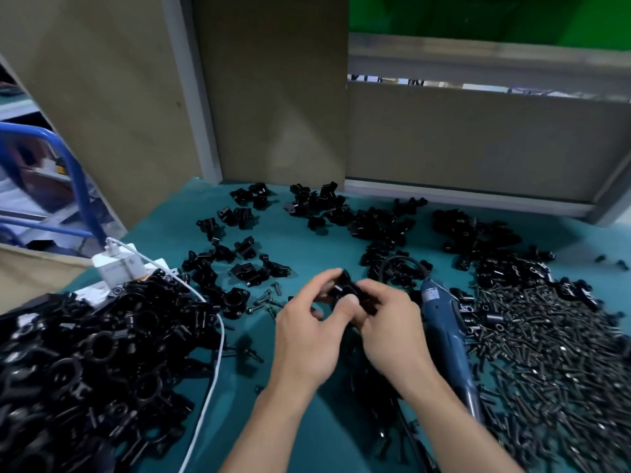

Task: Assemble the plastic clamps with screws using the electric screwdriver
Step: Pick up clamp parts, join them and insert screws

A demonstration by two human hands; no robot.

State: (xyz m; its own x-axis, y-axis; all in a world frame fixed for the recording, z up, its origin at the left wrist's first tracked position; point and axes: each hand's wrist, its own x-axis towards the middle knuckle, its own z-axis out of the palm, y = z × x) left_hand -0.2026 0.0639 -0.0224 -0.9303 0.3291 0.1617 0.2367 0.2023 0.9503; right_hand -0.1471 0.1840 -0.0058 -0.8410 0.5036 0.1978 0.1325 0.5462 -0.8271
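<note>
— Hundreds of black clamps point(102, 363) are heaped at the far left, aren't they?
— Yes, on the teal mat point(307, 247), with a white charger point(119, 266) at the heap's top edge and a white cable point(213, 380) running down beside it.
— And the hands?
— Mid-table. The left hand point(304, 339) and right hand point(392, 332) both pinch one black clamp piece point(348, 288) between curled fingers and thumbs, held above the mat.
— The tool?
— The blue electric screwdriver point(447, 339) lies just right of the right hand, with no hand on it, beside a wide pile of dark screws point(553, 363).
</note>
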